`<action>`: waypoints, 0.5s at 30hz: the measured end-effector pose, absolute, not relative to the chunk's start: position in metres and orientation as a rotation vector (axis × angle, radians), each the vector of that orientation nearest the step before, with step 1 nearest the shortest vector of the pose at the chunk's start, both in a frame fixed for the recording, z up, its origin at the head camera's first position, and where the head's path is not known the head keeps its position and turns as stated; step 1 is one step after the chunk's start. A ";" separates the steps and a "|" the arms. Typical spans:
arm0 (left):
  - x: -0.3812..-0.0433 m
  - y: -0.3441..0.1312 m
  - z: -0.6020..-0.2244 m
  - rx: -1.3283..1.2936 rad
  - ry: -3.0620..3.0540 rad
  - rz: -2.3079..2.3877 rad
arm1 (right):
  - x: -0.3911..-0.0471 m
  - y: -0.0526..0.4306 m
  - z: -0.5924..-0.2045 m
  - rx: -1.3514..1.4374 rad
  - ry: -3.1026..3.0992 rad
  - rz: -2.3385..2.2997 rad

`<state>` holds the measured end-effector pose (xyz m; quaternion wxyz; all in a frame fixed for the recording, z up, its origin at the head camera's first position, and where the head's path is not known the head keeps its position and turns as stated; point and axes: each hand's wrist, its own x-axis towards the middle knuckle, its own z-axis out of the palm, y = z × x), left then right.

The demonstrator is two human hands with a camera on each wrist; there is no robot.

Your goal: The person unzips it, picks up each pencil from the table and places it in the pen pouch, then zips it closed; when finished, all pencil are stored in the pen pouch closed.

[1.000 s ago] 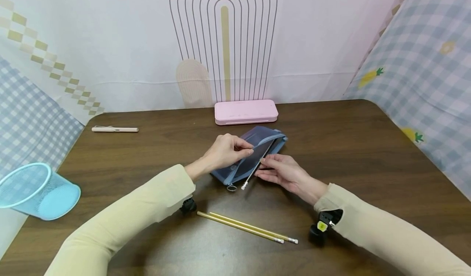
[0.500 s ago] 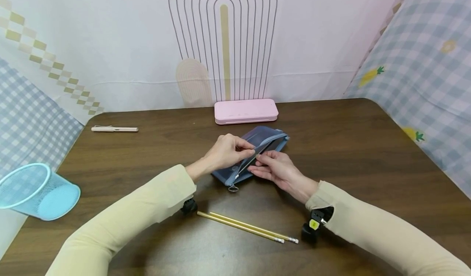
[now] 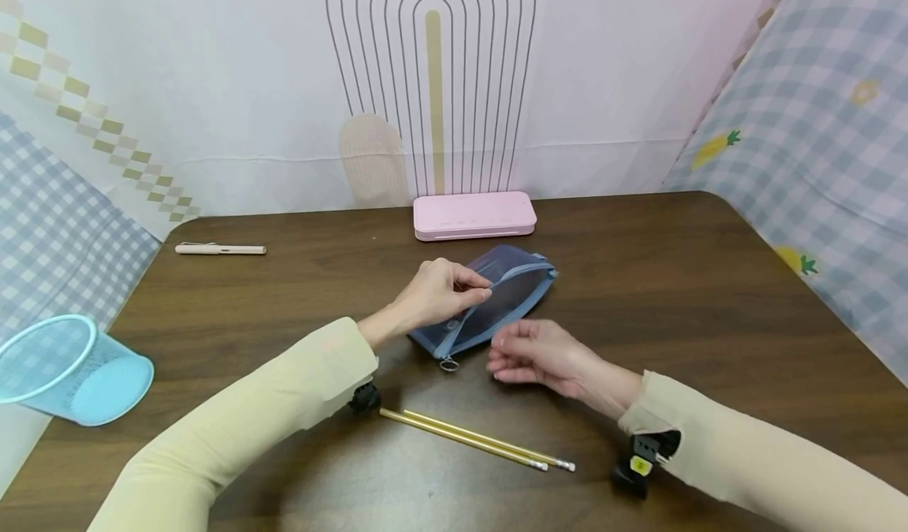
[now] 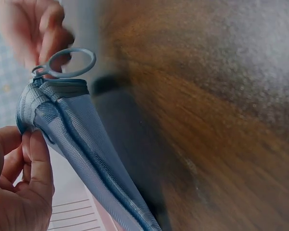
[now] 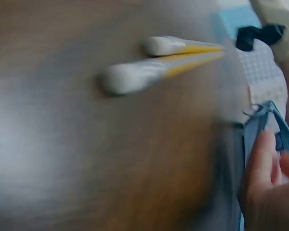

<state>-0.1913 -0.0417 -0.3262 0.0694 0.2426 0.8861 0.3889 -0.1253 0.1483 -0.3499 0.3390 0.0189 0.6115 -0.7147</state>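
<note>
In the head view a blue mesh zip pencil pouch (image 3: 514, 299) lies mid-table, its mouth spread wide. My left hand (image 3: 441, 292) pinches the upper lip of that mouth between thumb and fingers; the left wrist view shows the pinch on the zip edge (image 4: 26, 108). A zipper ring (image 3: 449, 365) hangs at the pouch's near end. Just off the pouch's near right side is my right hand (image 3: 542, 357), fingers loosely curled and nothing in them. Two gold pencils (image 3: 464, 439) with white erasers lie side by side nearer to me.
Behind the pouch sits a pink pencil case (image 3: 474, 215). A cream pen (image 3: 221, 250) lies at the far left. At the left edge a light blue mesh cup (image 3: 106, 374) leans over on its side. Patterned cloth hangs behind and at both sides of the table (image 3: 674, 280).
A dark pencil with a white eraser, held by the right hand, went into the pouch and is out of sight. The right hand let go and drew back toward me; the left stayed.
</note>
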 end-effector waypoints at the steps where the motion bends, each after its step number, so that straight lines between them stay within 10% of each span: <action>1: -0.191 -0.042 -0.326 0.730 2.667 1.171 | -0.121 0.148 -0.351 0.009 1.612 -1.802; 15: -0.192 -0.042 -0.327 0.743 2.664 1.162 | -0.093 0.135 -0.358 -0.434 1.901 -1.324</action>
